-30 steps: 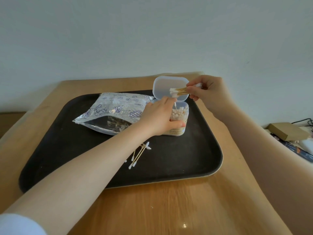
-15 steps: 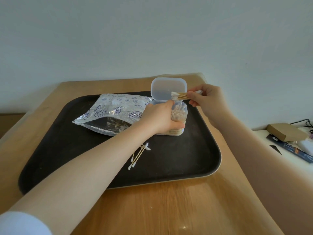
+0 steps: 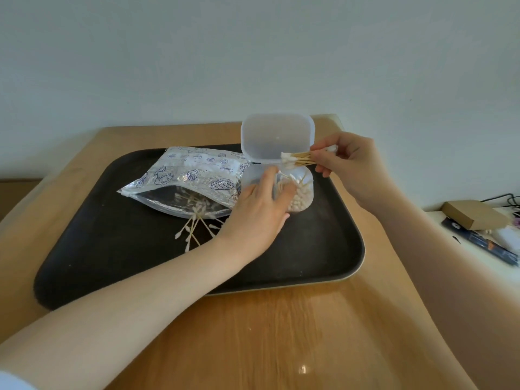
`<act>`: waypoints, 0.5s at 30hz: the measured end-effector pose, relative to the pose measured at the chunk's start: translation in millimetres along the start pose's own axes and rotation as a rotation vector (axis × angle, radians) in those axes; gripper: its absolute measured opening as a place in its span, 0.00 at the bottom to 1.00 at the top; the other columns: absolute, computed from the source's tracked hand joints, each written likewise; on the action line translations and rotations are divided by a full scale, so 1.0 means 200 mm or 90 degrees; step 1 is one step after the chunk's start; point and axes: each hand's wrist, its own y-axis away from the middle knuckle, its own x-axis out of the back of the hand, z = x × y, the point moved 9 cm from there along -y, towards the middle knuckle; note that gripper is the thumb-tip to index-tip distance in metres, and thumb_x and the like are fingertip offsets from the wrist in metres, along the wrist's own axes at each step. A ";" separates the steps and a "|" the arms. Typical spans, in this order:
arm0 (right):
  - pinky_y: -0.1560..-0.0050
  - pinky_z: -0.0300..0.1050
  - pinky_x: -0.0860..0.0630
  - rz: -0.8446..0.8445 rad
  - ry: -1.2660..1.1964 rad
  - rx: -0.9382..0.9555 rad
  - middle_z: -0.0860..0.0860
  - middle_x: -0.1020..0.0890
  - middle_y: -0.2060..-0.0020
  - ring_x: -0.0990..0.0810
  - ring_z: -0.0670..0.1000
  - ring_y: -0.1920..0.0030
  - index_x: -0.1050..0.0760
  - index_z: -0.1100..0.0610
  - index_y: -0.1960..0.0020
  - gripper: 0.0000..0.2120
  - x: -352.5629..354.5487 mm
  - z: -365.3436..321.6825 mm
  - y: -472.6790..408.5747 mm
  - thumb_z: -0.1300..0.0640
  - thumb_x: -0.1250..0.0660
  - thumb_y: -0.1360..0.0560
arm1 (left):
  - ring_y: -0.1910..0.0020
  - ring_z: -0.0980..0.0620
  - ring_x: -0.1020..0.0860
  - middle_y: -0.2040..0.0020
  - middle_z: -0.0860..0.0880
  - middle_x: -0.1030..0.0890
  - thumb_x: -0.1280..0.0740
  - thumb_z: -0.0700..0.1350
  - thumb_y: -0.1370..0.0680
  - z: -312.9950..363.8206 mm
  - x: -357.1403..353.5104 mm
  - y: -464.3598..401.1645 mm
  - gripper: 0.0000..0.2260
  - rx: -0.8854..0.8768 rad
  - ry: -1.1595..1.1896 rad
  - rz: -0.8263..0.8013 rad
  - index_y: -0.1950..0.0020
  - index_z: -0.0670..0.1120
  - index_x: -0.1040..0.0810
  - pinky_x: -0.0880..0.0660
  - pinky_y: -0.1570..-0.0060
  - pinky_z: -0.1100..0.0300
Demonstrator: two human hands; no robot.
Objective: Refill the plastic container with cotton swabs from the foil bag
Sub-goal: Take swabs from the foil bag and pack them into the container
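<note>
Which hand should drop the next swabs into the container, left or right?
Right. The right hand already pinches a bundle of swabs just above the open container, while the left hand grips the container.

A tray (image 3: 323, 257) lies on the table (image 3: 281, 333). On it, the foil bag (image 3: 194, 175) lies left of the plastic container (image 3: 305, 192) (touching it, lid (image 3: 277, 136) up on the far side). Loose swabs (image 3: 194, 229) lie near the bag's mouth. A box (image 3: 475, 213) sits far right, off the table.
</note>
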 end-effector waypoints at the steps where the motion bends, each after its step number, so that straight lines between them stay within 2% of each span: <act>1: 0.59 0.40 0.21 -0.005 0.001 0.009 0.52 0.19 0.64 0.21 0.48 0.66 0.23 0.50 0.58 0.06 0.00 -0.01 0.01 0.60 0.33 0.25 | 0.57 0.38 0.20 0.44 0.35 0.25 0.23 0.45 0.36 0.00 0.00 0.01 0.27 0.002 0.021 0.000 0.40 0.40 0.25 0.21 0.58 0.49; 4: 0.59 0.41 0.21 -0.004 0.012 0.032 0.50 0.19 0.65 0.21 0.48 0.66 0.23 0.48 0.59 0.08 0.01 -0.03 0.06 0.60 0.32 0.26 | 0.60 0.39 0.20 0.46 0.37 0.24 0.23 0.45 0.34 -0.01 0.02 0.02 0.31 0.043 0.088 -0.012 0.36 0.36 0.30 0.23 0.62 0.51; 8: 0.61 0.40 0.24 0.012 0.028 0.032 0.47 0.20 0.67 0.22 0.46 0.68 0.24 0.46 0.60 0.10 0.01 -0.04 0.12 0.61 0.31 0.27 | 0.49 0.42 0.24 0.39 0.42 0.30 0.33 0.49 0.24 -0.03 0.01 0.02 0.26 0.086 0.120 -0.052 0.31 0.40 0.35 0.29 0.52 0.54; 12: 0.64 0.32 0.25 0.017 0.078 0.006 0.47 0.20 0.68 0.23 0.40 0.71 0.23 0.49 0.59 0.06 0.00 -0.03 0.17 0.59 0.31 0.27 | 0.50 0.44 0.24 0.40 0.46 0.31 0.35 0.50 0.23 -0.03 0.02 0.01 0.22 0.109 0.147 -0.074 0.33 0.43 0.32 0.28 0.52 0.54; 15: 0.65 0.31 0.27 0.049 0.141 -0.010 0.48 0.21 0.67 0.22 0.43 0.68 0.22 0.53 0.56 0.02 -0.02 -0.04 0.18 0.59 0.31 0.27 | 0.49 0.44 0.24 0.41 0.47 0.29 0.34 0.50 0.24 -0.06 0.02 0.01 0.20 0.132 0.178 -0.084 0.34 0.43 0.30 0.28 0.52 0.54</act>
